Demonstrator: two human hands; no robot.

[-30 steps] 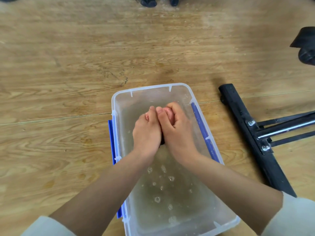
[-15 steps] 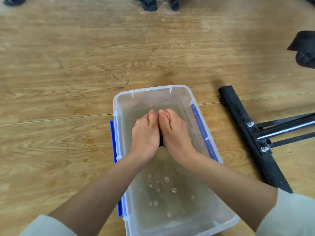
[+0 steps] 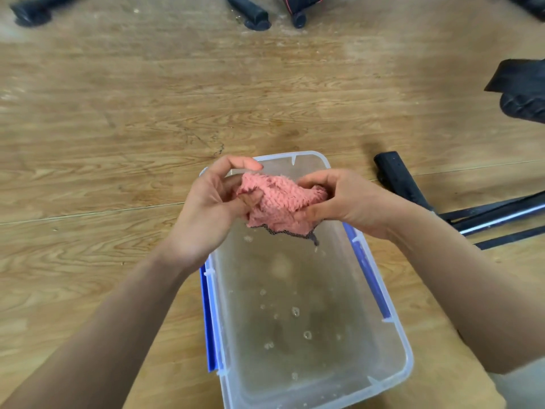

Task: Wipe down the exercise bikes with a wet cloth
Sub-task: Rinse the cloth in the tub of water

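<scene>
A pink fluffy cloth (image 3: pixel 280 202) with a dark stitched edge is bunched between both hands, above the far end of a clear plastic tub (image 3: pixel 398 335) with blue side clips and shallow bubbly water. My left hand (image 3: pixel 212 211) grips the cloth's left side with thumb and fingers. My right hand (image 3: pixel 345 202) holds its right side. To the right on the floor lies a black exercise bike base bar (image 3: pixel 398 181) with metal tubes running off the right edge.
The tub sits on a wood-grain floor (image 3: pixel 118 128). Black bike feet and parts (image 3: pixel 253 16) show along the top edge, and another black part (image 3: pixel 522 93) is at the right edge.
Both hands were pressed together over the balled cloth low in the tub. They have lifted and parted, and the pink cloth now spreads open between them.
</scene>
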